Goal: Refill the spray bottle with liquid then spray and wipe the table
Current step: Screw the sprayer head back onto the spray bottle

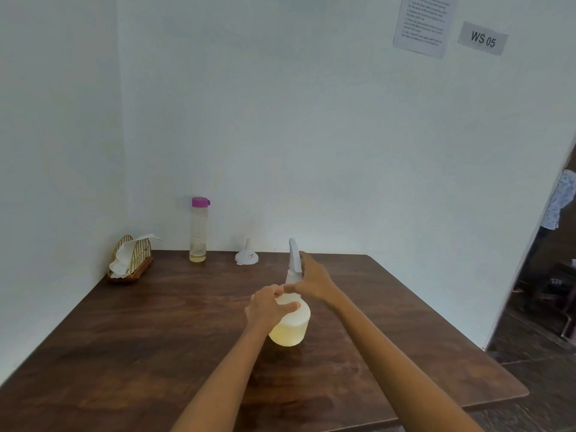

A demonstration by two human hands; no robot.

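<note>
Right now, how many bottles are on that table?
2. The spray bottle stands mid-table, gripped by the left hand and right hand. The tall purple-capped bottle stands at the back by the wall. None seems hidden.

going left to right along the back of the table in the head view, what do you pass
napkin holder → bottle with the purple cap → white funnel → spray bottle's trigger head, held by the right hand

The bench is showing dark wood grain with a dull sheen. The spray bottle is looking like translucent plastic, the holder like golden wire holding crumpled paper.
</note>
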